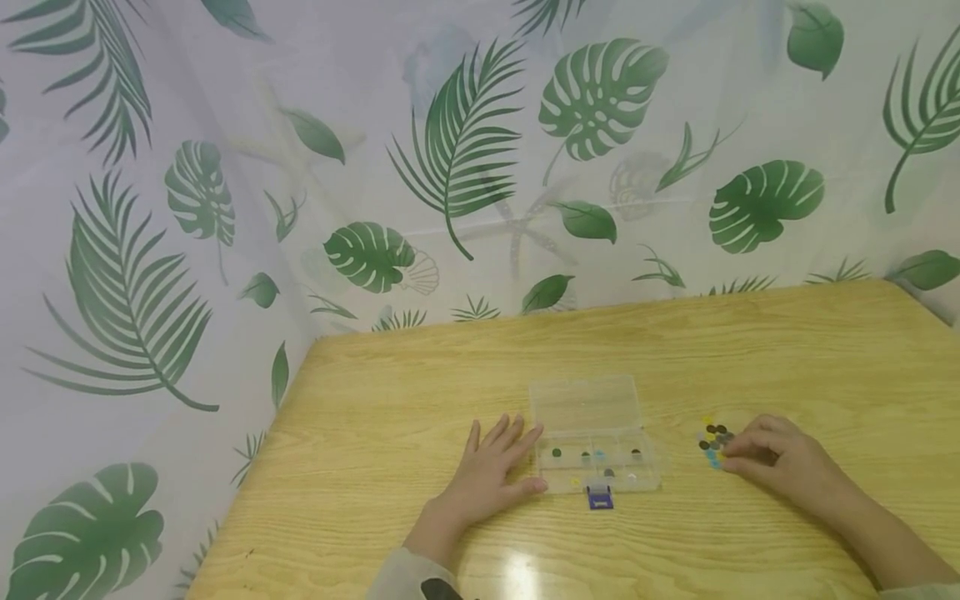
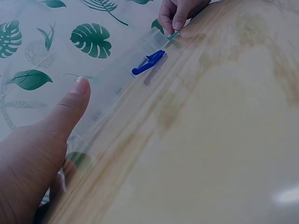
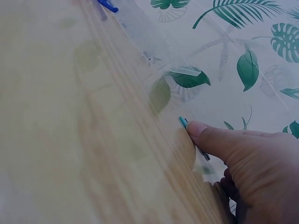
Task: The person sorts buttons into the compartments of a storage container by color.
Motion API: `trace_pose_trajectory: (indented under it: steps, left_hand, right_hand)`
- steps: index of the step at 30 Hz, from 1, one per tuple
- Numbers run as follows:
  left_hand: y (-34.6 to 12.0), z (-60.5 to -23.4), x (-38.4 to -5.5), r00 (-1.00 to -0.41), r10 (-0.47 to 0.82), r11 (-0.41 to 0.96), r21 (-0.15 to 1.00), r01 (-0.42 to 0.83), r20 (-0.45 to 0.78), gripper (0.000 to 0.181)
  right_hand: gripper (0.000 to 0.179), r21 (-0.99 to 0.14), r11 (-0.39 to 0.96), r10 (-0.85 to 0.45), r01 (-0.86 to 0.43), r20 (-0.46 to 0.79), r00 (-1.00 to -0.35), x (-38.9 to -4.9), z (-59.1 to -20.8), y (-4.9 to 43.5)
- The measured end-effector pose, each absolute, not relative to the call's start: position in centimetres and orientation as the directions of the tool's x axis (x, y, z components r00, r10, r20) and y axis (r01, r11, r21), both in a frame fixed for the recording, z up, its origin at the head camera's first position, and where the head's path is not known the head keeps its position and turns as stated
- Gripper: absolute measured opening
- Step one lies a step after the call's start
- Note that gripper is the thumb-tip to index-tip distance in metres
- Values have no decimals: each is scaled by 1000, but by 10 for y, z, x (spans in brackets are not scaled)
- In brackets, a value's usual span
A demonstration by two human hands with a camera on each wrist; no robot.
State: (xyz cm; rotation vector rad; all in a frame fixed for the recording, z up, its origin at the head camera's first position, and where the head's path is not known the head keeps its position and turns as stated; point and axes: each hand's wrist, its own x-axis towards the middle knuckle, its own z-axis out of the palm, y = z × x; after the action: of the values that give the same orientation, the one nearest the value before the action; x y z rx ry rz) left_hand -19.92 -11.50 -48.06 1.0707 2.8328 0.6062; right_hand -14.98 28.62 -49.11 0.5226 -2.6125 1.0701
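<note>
A clear plastic divided box lies with its lid folded back on the table, a few small green, blue, yellow and dark discs in its compartments. My left hand lies along the box's left side, fingers spread, thumb straight near the front corner. To the box's right, my right hand reaches into a loose pile of small round discs in black, grey, yellow and blue. Its curled fingers and thumb meet at the pile; the thumb tip is right at a teal disc. I cannot tell whether a disc is pinched.
The blue latch sticks out from the box's front edge. All this lies on a wood-grain table. A white cloth with green leaves hangs along the table's back and left edges.
</note>
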Motion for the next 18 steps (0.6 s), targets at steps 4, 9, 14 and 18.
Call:
trace_pose_trajectory:
  steps: [4, 9, 14, 18]
  left_hand:
    - [-115, -481, -199, -759, 644, 686, 369, 627, 94, 77]
    - [-115, -482, -200, -759, 644, 685, 373, 626, 92, 78]
    - [-115, -483, -200, -760, 644, 685, 377, 624, 87, 79]
    - [-115, -482, -200, -762, 643, 690, 372, 621, 79, 78]
  right_hand:
    - [21, -608, 649, -249, -457, 398, -883, -150, -492, 286]
    - [24, -565, 652, -264, -506, 456, -850, -154, -494, 286]
    - [26, -473, 676, -321, -565, 501, -804, -156, -493, 283]
    - [24, -407, 706, -350, -580, 512, -785, -156, -494, 283]
